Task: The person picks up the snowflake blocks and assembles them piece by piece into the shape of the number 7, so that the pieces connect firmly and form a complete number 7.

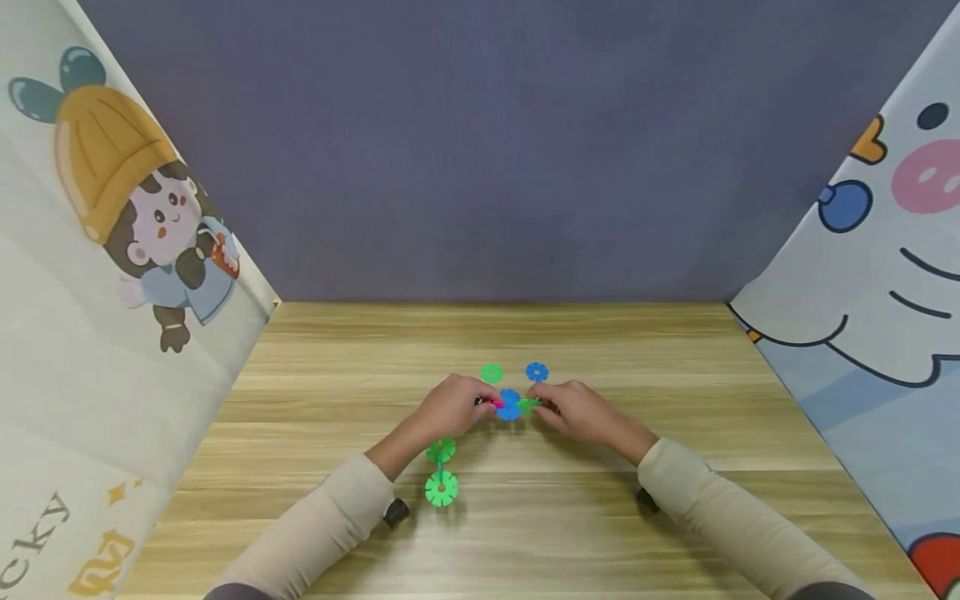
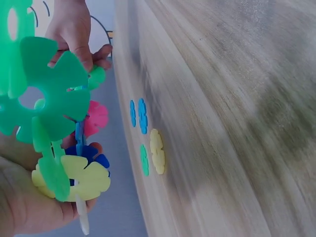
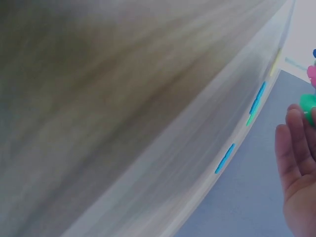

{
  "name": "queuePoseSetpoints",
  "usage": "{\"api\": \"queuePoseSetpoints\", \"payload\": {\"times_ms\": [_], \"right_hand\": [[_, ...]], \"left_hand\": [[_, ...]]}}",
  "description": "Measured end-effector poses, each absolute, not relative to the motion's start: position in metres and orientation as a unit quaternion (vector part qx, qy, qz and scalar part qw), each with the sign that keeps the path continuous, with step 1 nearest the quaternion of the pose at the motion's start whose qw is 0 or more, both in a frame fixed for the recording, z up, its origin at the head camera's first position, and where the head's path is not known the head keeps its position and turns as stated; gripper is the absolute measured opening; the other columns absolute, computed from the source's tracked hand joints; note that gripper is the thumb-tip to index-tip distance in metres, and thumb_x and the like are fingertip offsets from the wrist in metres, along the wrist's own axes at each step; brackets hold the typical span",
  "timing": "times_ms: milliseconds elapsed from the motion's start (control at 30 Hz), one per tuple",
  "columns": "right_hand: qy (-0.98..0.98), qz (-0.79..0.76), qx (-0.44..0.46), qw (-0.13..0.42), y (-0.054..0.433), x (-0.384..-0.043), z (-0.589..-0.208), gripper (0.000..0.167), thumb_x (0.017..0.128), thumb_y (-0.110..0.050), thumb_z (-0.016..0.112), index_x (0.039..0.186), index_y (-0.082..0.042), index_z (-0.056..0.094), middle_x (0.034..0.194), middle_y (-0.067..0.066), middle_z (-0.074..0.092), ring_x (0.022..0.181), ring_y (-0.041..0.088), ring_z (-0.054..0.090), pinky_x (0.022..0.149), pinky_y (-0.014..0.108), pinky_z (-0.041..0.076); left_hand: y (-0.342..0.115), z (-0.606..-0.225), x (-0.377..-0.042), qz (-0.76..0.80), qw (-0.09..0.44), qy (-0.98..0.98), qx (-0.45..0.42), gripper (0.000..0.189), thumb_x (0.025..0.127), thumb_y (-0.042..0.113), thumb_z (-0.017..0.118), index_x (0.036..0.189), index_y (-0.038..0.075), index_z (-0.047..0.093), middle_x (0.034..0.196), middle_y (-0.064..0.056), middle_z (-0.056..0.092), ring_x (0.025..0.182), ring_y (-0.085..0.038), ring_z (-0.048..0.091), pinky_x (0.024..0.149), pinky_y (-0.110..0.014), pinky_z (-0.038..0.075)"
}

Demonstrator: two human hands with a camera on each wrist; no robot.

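Observation:
My left hand [image 1: 459,404] grips a joined piece of notched plastic discs, its fingers around a dark blue disc [image 2: 89,154] and beside a pink disc [image 1: 496,404]. From that hand hang linked green discs [image 1: 441,488], and a yellow disc [image 2: 89,177] shows in the left wrist view. A blue disc [image 1: 509,405] stands between the two hands. My right hand [image 1: 577,410] pinches a green disc [image 1: 527,406] at the blue disc's right edge. Whether its slot is seated in the blue one cannot be made out.
On the wooden table [image 1: 570,533], beyond the hands, lie a loose green disc [image 1: 491,372] and a blue disc [image 1: 537,372]. The left wrist view also has a loose yellow disc [image 2: 157,151]. A grey panel [image 1: 495,150] closes off the back; printed panels flank both sides.

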State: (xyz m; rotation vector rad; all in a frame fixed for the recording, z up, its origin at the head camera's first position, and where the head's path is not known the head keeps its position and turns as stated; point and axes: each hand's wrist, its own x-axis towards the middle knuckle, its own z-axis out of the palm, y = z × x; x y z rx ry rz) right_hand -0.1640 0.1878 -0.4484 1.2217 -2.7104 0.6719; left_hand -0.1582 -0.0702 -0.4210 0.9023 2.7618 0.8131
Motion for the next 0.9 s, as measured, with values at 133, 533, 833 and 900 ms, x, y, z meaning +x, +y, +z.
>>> {"api": "queuePoseSetpoints", "payload": {"times_ms": [133, 533, 833, 900], "right_hand": [[-0.879, 0.223, 0.416, 0.067, 0.187, -0.164, -0.451, 0.011, 0.095, -0.011, 0.07, 0.106, -0.013, 0.068, 0.068, -0.009, 0.056, 0.059, -0.003, 0.04, 0.054, 0.015, 0.04], [-0.858, 0.259, 0.424, 0.128, 0.18, -0.163, -0.454, 0.014, 0.091, -0.005, 0.074, 0.103, -0.01, 0.07, 0.07, -0.005, 0.066, 0.058, -0.005, 0.043, 0.052, 0.013, 0.042], [-0.865, 0.268, 0.409, 0.108, 0.177, -0.163, -0.454, 0.011, 0.093, -0.006, 0.073, 0.103, -0.01, 0.07, 0.07, -0.004, 0.066, 0.059, -0.005, 0.045, 0.052, 0.014, 0.043], [-0.869, 0.264, 0.409, 0.087, 0.178, -0.163, -0.452, 0.01, 0.094, -0.008, 0.072, 0.104, -0.012, 0.07, 0.07, -0.006, 0.063, 0.059, -0.005, 0.043, 0.053, 0.015, 0.042]], "left_hand": [[-0.07, -0.422, -0.159, 0.267, 0.046, 0.912, 0.308, 0.015, 0.098, 0.019, 0.07, 0.107, 0.017, 0.081, 0.104, 0.004, 0.079, 0.093, -0.011, 0.072, 0.088, -0.032, 0.058], [-0.07, -0.419, -0.16, 0.32, 0.038, 0.899, 0.296, 0.014, 0.096, 0.014, 0.071, 0.105, 0.009, 0.081, 0.096, -0.001, 0.08, 0.072, -0.002, 0.065, 0.068, -0.019, 0.055], [-0.071, -0.416, -0.159, 0.329, 0.045, 0.894, 0.3, 0.014, 0.096, 0.013, 0.071, 0.104, 0.008, 0.081, 0.098, -0.003, 0.08, 0.079, -0.007, 0.07, 0.072, -0.02, 0.057], [-0.073, -0.418, -0.158, 0.335, 0.06, 0.894, 0.291, 0.014, 0.096, 0.014, 0.071, 0.104, 0.01, 0.082, 0.098, -0.001, 0.08, 0.075, -0.005, 0.066, 0.071, -0.02, 0.055]]}}
